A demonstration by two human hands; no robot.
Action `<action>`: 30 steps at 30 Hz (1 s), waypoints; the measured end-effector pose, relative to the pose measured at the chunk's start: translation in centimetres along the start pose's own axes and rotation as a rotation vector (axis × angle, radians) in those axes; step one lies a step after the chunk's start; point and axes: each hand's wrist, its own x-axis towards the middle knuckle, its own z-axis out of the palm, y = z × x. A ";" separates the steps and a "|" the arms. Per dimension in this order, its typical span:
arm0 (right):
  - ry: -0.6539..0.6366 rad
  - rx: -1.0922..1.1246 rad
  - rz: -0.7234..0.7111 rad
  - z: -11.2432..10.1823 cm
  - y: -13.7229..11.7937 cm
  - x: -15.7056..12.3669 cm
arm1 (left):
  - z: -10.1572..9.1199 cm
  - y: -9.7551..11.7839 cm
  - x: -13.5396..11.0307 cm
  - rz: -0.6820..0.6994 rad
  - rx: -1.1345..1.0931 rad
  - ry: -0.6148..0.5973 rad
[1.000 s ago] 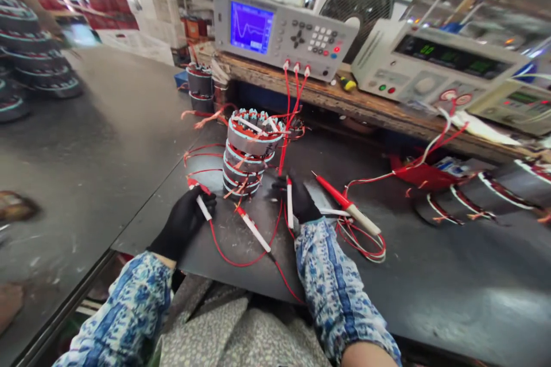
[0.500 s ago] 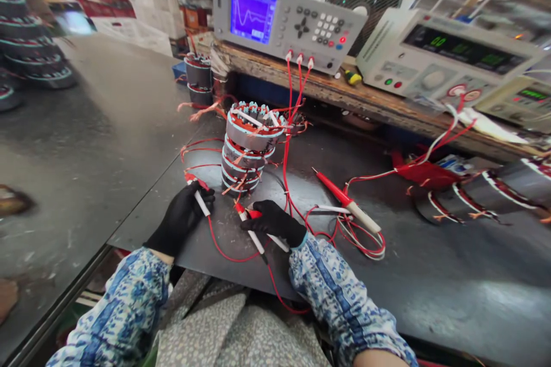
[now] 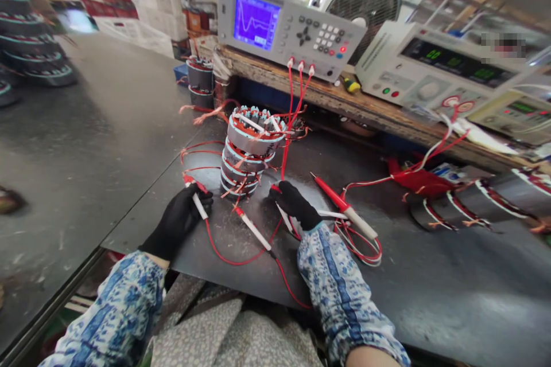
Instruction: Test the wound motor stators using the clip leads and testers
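My left hand [image 3: 176, 219], in a black glove, grips a red-and-white test clip [image 3: 200, 206] left of a stack of motor stators [image 3: 253, 142]. The stack stands upright, with copper wire ends sticking out of its sides. My gloved right hand [image 3: 298, 205] is closed around another test clip [image 3: 283, 217], partly hidden by the fingers, just right of the stack's base. Between my hands a third test clip [image 3: 255, 229] lies on the table, its red jaws at a copper wire end by the stack's foot; no hand touches it.
A tester [image 3: 288, 31] with a blue waveform screen sits on a wooden shelf [image 3: 258, 69], beside a second meter [image 3: 430, 74]. A red probe [image 3: 342, 203] with coiled leads lies to the right. More stators [image 3: 486, 200] lie at far right; others [image 3: 32, 49] are stacked at far left.
My right hand has moved right and slightly forward, away from the middle clip, taking the other clip with it. The middle clip stays by the stack's foot. My left hand has hardly moved.
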 end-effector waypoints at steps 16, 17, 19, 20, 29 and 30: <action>0.144 0.393 0.096 -0.3 0.2 1.9 | -1.7 -0.4 -1.5 0.230 0.149 -0.104; 0.163 0.406 0.107 -0.1 0.2 2.0 | -1.9 -0.3 -1.6 0.253 0.181 -0.101; 0.173 0.426 0.124 0.1 0.2 2.0 | -2.1 -0.2 -1.7 0.277 0.207 -0.093; 0.175 0.438 0.130 0.2 0.2 2.0 | -2.0 -0.1 -1.8 0.286 0.214 -0.093; 0.183 0.477 0.084 -0.4 -0.9 1.1 | -2.5 -0.3 -1.0 0.390 0.334 -0.135; 0.190 0.489 0.094 -0.3 -1.0 1.1 | -2.8 -0.5 -0.8 0.415 0.355 -0.138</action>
